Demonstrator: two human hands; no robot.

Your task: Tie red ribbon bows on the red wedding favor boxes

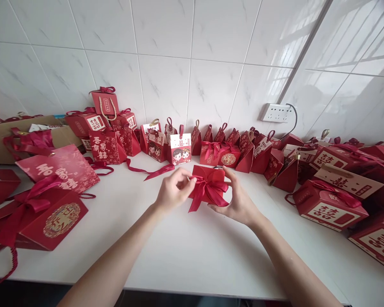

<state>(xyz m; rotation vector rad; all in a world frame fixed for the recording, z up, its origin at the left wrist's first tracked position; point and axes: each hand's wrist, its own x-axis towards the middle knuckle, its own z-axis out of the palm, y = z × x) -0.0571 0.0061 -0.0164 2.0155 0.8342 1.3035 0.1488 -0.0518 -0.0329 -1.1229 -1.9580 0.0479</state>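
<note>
Red box [199, 171], one: held well in from near edge of the surface [192, 260], ribbon bow [208, 187] turned toward it. Bow's left side is pinched by left hand [175, 189]; box's right side is clasped by right hand [239, 201].

A small red satin-bowed paper box [208, 187] sits on the white tabletop [192, 260] between the left hand [176, 189] and right hand [238, 198]. Behind it, red paper gift boxes [211, 155] line the white tiled wall [166, 85]; a large red bow-tied carton [35, 224] lies left, red oblong cartons [333, 207] right.
</note>
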